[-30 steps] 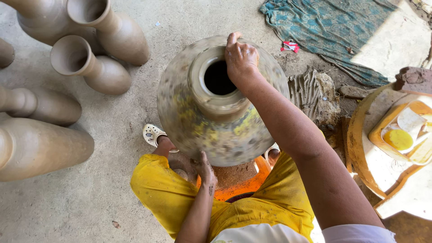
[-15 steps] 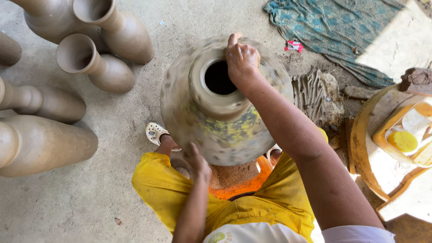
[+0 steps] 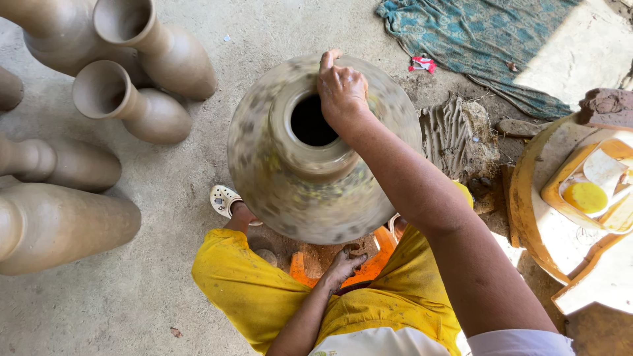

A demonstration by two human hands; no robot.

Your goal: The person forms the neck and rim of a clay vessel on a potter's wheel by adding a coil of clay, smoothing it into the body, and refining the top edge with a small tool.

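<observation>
While the right hand (image 3: 341,89) presses curled fingers against the far rim of the large clay pot (image 3: 316,165), the left hand (image 3: 343,264) rests loosely open against its base, partly hidden beneath the belly. The pot's mottled surface is blurred. It stands on the floor between yellow-clad knees. Plain clay vases (image 3: 142,109) lie left; a teal cloth (image 3: 475,39) spreads beyond, a small red wrapper (image 3: 422,64) beside it.

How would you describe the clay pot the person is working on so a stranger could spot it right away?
Start from the yellow trousers at the bottom of the view; just above the knees stands a big round clay pot with a dark open mouth. The right hand rests on its rim. Unlike the plain brown vases at left, its surface is mottled and motion-blurred.
</observation>
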